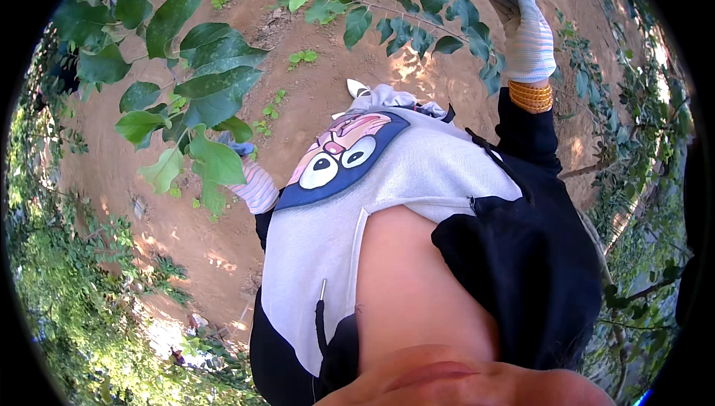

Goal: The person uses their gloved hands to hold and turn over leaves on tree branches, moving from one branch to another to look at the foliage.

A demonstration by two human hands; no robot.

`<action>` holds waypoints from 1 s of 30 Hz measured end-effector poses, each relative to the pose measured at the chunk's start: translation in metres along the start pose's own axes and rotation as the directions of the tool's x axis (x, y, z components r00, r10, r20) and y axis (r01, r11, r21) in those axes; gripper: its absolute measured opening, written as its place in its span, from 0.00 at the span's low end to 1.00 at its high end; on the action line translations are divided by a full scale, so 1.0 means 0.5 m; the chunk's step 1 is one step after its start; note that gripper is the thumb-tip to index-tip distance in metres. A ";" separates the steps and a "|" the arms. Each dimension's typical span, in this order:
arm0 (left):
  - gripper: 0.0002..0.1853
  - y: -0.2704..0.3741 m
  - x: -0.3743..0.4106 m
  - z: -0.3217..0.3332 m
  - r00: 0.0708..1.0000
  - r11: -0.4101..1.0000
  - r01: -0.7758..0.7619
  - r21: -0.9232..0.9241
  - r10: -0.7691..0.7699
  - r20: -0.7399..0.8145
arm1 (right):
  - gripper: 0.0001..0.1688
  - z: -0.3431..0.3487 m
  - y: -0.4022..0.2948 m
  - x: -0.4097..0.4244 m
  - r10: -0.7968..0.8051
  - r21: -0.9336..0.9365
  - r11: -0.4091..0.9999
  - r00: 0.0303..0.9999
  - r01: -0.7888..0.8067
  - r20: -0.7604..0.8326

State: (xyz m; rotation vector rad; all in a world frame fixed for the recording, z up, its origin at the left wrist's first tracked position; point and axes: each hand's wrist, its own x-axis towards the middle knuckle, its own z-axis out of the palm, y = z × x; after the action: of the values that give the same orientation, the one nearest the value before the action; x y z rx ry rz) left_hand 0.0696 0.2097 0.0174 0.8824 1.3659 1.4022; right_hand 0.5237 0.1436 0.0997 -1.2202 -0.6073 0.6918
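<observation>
My right hand (524, 31) is raised at the upper right, in a striped knit glove with blue-grey fingers. Its fingers are extended and nothing shows in them. Below it, an orange beaded bracelet (529, 97) circles the wrist over a black sleeve. A thin leafy branch (391, 10) reaches from the upper left towards this hand and wrist; whether they touch is unclear. My left hand (234, 146), in a similar glove, is lower at the left, its fingers mostly hidden by large green leaves (215, 85). What it touches or holds cannot be seen.
Brown bare soil (313, 79) with small green seedlings (303, 58) lies around me. Leafy branches (614, 126) stand along the right side and dense foliage (72, 283) at the lower left. A white pointed shoe tip (357, 88) shows beyond my grey and black hooded top (447, 154).
</observation>
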 end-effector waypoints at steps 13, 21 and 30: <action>0.22 -0.068 0.002 0.084 0.708 0.667 0.705 -0.241 -0.643 0.293 | 0.24 -0.293 0.212 -0.070 0.135 -0.273 0.867 0.723 -0.417 -0.677; 0.28 -0.125 -0.043 0.169 0.635 0.669 0.742 -0.031 -0.688 0.352 | 0.36 -0.195 0.270 -0.115 0.687 0.413 0.718 0.476 -0.560 -0.550; 0.44 -0.097 -0.033 0.302 0.738 0.860 0.511 -0.019 -0.427 0.523 | 0.22 -0.190 0.327 -0.084 0.782 0.475 0.554 0.623 -0.684 -0.015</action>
State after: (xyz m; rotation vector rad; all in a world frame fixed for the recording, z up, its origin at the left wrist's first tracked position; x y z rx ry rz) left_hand 0.2244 0.2353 -0.0112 0.6630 0.9582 0.7917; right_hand 0.5429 0.0841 -0.0836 -1.0817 0.3199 1.3030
